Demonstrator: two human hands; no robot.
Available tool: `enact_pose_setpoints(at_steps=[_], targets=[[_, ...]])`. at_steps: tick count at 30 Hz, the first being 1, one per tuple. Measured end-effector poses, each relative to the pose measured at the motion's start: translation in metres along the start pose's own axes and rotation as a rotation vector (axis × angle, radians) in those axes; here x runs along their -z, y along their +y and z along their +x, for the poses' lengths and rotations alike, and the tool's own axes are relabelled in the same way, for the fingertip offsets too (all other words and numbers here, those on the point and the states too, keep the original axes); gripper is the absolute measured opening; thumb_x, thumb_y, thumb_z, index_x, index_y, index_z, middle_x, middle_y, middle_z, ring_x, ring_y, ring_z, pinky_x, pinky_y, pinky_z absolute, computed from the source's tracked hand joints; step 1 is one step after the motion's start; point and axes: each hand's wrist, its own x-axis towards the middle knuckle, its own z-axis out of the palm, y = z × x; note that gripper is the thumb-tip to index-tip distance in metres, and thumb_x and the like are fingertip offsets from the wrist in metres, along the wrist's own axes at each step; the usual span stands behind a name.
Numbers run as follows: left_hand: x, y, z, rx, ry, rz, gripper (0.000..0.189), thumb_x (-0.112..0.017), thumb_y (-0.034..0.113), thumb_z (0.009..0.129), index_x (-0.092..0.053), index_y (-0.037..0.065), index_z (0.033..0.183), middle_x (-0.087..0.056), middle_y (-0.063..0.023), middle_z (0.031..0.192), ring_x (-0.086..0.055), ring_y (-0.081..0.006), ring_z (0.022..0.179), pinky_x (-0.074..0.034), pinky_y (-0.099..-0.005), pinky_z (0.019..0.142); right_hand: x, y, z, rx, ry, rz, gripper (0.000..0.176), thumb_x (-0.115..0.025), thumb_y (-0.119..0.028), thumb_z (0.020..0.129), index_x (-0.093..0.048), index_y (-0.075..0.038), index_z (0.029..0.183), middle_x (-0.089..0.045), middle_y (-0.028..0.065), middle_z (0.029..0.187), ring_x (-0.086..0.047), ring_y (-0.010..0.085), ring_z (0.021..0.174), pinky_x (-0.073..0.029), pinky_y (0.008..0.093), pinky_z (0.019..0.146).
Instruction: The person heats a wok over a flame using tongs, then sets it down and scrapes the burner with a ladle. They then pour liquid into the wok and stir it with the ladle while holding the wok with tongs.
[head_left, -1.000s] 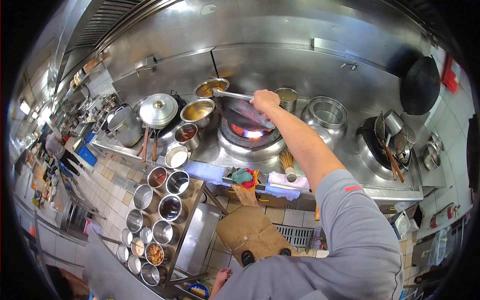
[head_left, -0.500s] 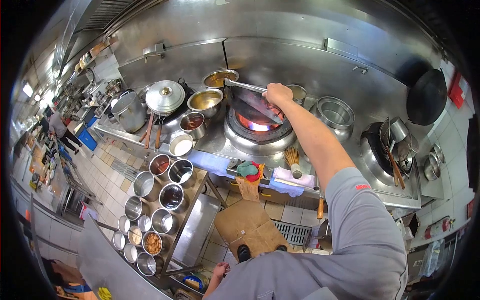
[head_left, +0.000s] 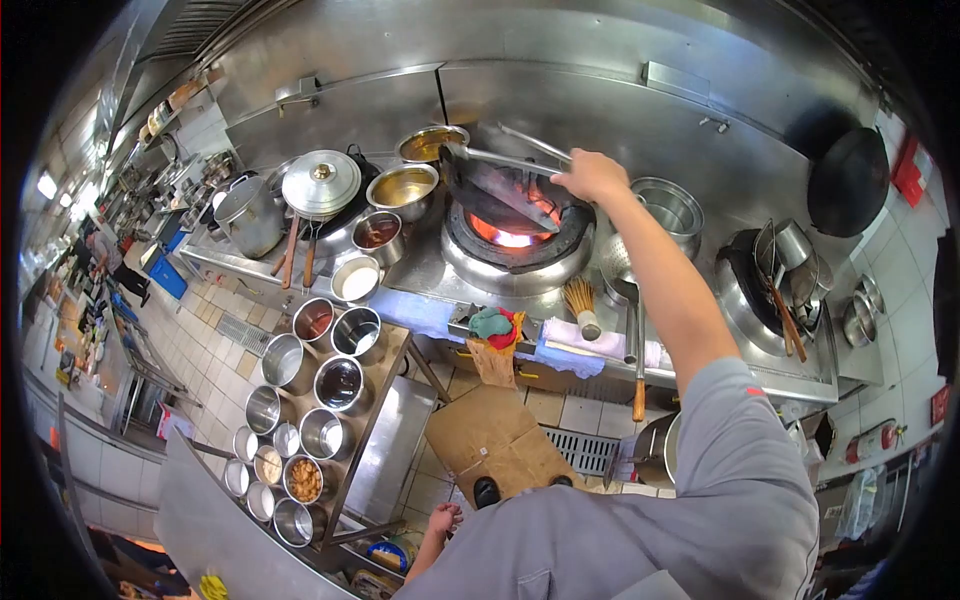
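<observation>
My right hand [head_left: 594, 175] reaches out over the stove and is shut on a long metal ladle handle [head_left: 510, 158]. The handle's far end rests at the upper rim of a dark wok [head_left: 495, 195]. The wok stands tilted on its edge above the lit burner [head_left: 512, 240], where orange flame shows. My left hand [head_left: 442, 520] hangs low by my side near the floor, fingers loose and holding nothing.
Sauce bowls [head_left: 402, 187] and a lidded pot [head_left: 320, 184] stand left of the burner. A trolley [head_left: 395, 460] with several steel containers is at lower left. A brush [head_left: 580, 300], cloths [head_left: 495, 326] and a strainer ladle [head_left: 632, 300] lie on the counter's front edge. A second wok station [head_left: 775, 290] is to the right.
My right hand has moved right and a little farther back with the handle. The wok now stands more steeply over the flame.
</observation>
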Motion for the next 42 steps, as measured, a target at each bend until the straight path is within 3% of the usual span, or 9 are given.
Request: enact_pose_setpoints(at_steps=[6,10,12,18,20,27,30,37,42], targets=[[0.008,0.006,-0.015,-0.006,-0.049,0.160,0.017,-0.057,0.023,0.083,-0.059,0.007,0.089,-0.063,-0.0043,0.086,-0.061,-0.0162,0.075,-0.045,-0.0313,0.056,-0.062,0.042,-0.158,0.168,0.024,0.628,0.039,-0.046,-0.040,0.090,-0.044,-0.004,0.105,-0.060,0.0235,0.086,-0.059,0.0392,0.082,-0.045,0.0460,0.071],[0.055,-0.023,0.049,-0.714,-0.425,0.851,0.021,-0.060,0.027,0.078,-0.061,0.006,0.082,-0.060,-0.0035,0.070,-0.057,-0.0162,0.066,-0.046,-0.0315,0.060,-0.184,0.035,-0.334,0.011,-0.478,0.897,0.043,-0.040,-0.038,0.092,-0.046,0.000,0.112,-0.056,0.0217,0.094,-0.056,0.0316,0.085,-0.044,0.0406,0.077],[0.008,0.055,-0.009,0.005,0.011,0.814,0.021,-0.059,0.026,0.079,-0.062,0.005,0.081,-0.061,-0.0047,0.072,-0.057,-0.0166,0.064,-0.047,-0.0316,0.060,-0.236,0.052,-0.401,0.013,-0.590,0.859,0.049,-0.041,-0.045,0.090,-0.056,0.001,0.098,-0.060,0.0251,0.085,-0.058,0.0405,0.080,-0.044,0.0446,0.071],[-0.056,0.125,-0.001,-0.231,-0.130,0.596,0.025,-0.056,0.027,0.082,-0.063,0.005,0.090,-0.062,-0.0051,0.075,-0.059,-0.0159,0.066,-0.048,-0.0316,0.061,-0.326,0.166,-0.548,-0.451,-1.063,0.545,0.064,-0.037,-0.059,0.086,-0.063,-0.002,0.099,-0.062,0.0209,0.102,-0.058,0.0352,0.098,-0.044,0.0428,0.084],[-0.088,0.138,-0.001,-0.310,-0.155,0.656,0.027,-0.056,0.028,0.082,-0.063,0.005,0.092,-0.064,-0.0069,0.078,-0.061,-0.0167,0.068,-0.049,-0.0310,0.063,-0.362,0.205,-0.580,-0.520,-1.056,0.415,0.071,-0.038,-0.063,0.083,-0.064,0.002,0.089,-0.064,0.0216,0.081,-0.064,0.0326,0.074,-0.050,0.0405,0.064],[-0.149,0.135,0.019,-0.412,-0.301,0.895,0.032,-0.058,0.036,0.081,-0.062,0.008,0.097,-0.065,-0.0099,0.089,-0.063,-0.0211,0.081,-0.049,-0.0314,0.074,-0.369,0.250,-0.595,-0.670,-1.012,0.235,0.065,-0.035,-0.054,0.089,-0.063,0.004,0.085,-0.064,0.0199,0.077,-0.064,0.0300,0.070,-0.050,0.0391,0.068],[-0.146,0.123,0.014,-0.358,-0.262,0.966,0.031,-0.059,0.038,0.080,-0.063,0.011,0.096,-0.064,-0.0106,0.097,-0.061,-0.0232,0.093,-0.047,-0.0329,0.081,-0.370,0.246,-0.583,-0.329,-0.881,0.254,0.055,-0.039,-0.049,0.089,-0.062,0.001,0.095,-0.063,0.0225,0.092,-0.060,0.0345,0.090,-0.047,0.0411,0.078],[-0.096,0.065,-0.008,-0.274,-0.053,0.845,0.040,-0.058,0.039,0.078,-0.064,0.005,0.097,-0.066,-0.0126,0.086,-0.064,-0.0248,0.079,-0.050,-0.0335,0.073,-0.221,0.138,-0.389,0.185,-0.802,0.600,0.051,-0.046,-0.050,0.086,-0.055,-0.002,0.101,-0.060,0.0232,0.094,-0.058,0.0383,0.089,-0.045,0.0436,0.074],[-0.049,-0.017,0.001,-0.096,-0.015,0.604,0.040,-0.058,0.038,0.076,-0.064,0.004,0.096,-0.066,-0.0115,0.078,-0.062,-0.0214,0.068,-0.049,-0.0329,0.065,-0.111,0.073,-0.210,0.207,-0.287,0.370,0.059,-0.049,-0.053,0.084,-0.049,0.001,0.108,-0.060,0.0260,0.096,-0.058,0.0403,0.090,-0.046,0.0463,0.077]])
